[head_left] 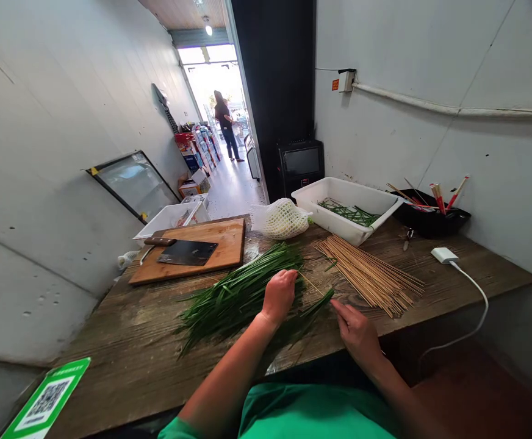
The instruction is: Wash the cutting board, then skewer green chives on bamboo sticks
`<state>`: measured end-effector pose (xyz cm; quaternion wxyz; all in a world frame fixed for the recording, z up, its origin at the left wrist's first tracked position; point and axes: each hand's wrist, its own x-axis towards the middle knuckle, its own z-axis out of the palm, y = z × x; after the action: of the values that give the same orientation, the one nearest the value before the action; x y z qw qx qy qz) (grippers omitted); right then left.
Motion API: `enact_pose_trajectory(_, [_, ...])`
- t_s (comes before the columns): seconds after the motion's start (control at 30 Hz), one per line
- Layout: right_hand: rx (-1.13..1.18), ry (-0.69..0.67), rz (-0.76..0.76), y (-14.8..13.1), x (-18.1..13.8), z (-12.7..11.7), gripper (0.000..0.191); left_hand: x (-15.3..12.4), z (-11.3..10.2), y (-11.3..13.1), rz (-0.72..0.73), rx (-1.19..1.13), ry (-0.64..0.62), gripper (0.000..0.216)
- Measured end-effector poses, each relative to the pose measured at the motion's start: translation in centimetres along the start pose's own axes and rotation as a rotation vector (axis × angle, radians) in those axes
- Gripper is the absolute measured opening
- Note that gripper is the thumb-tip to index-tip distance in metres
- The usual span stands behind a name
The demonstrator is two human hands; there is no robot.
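Note:
Between my two hands runs a thin bamboo skewer (310, 283), slanting down to the right. My left hand (279, 297) is closed, with one end of the skewer at its fingertips. My right hand (358, 334) pinches the end of a small bunch of green chives (317, 305), where the skewer's other end meets the leaves. Whether the skewer pierces them I cannot tell. A large pile of loose chives (241, 286) lies under and left of my left hand. Many bamboo skewers (371, 274) are spread beyond my right hand.
A cleaver (188, 252) lies on the wooden cutting board (229, 247). A white tub (362, 235) with skewered greens, a net-wrapped bundle (280, 219) and a black tray (426, 225) line the back. A charger (444, 255) sits right. A person (224, 125) stands near the far doorway.

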<state>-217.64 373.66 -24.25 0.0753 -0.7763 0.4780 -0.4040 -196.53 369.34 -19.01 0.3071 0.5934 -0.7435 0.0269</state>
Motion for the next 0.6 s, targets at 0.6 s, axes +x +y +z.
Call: enact_pose_trajectory(0.6, [0.016,0.048,-0.032,0.2,0.1,0.0,0.034,-0.6,-1.4,3.0,0.313,-0.001,-0.291,0.032])
